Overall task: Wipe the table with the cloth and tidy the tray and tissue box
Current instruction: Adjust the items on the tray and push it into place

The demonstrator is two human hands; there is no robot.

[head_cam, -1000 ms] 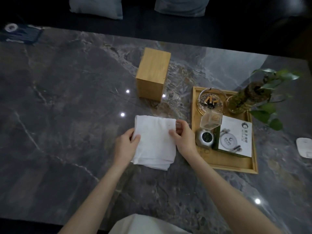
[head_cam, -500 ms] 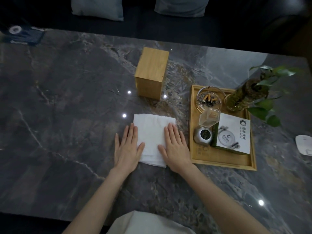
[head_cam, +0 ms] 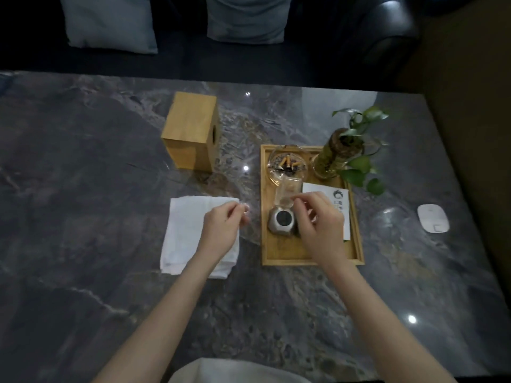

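A folded white cloth [head_cam: 188,233] lies flat on the dark marble table [head_cam: 83,189]. My left hand [head_cam: 222,230] hovers over the cloth's right edge with its fingers curled and nothing clearly in them; a small ring-like glint shows at the fingertips. The wooden tray [head_cam: 279,255] sits to the right of the cloth. My right hand [head_cam: 318,219] is over the tray, thumb and forefinger pinched at the near end of a clear plastic container [head_cam: 286,189]; whether it grips the container is unclear. The wooden tissue box [head_cam: 190,131] stands behind the cloth.
In the tray are a glass ashtray [head_cam: 287,164] with butts, a metal pot [head_cam: 282,219], a white card [head_cam: 336,197] and a plant in a glass bottle [head_cam: 337,150]. A white remote-like device [head_cam: 432,218] lies at the right. Cushions [head_cam: 107,20] sit beyond the table.
Both hands have lifted off the cloth and moved right. The right hand now sits over the tray and the left at the cloth's right edge. The cloth lies flat.
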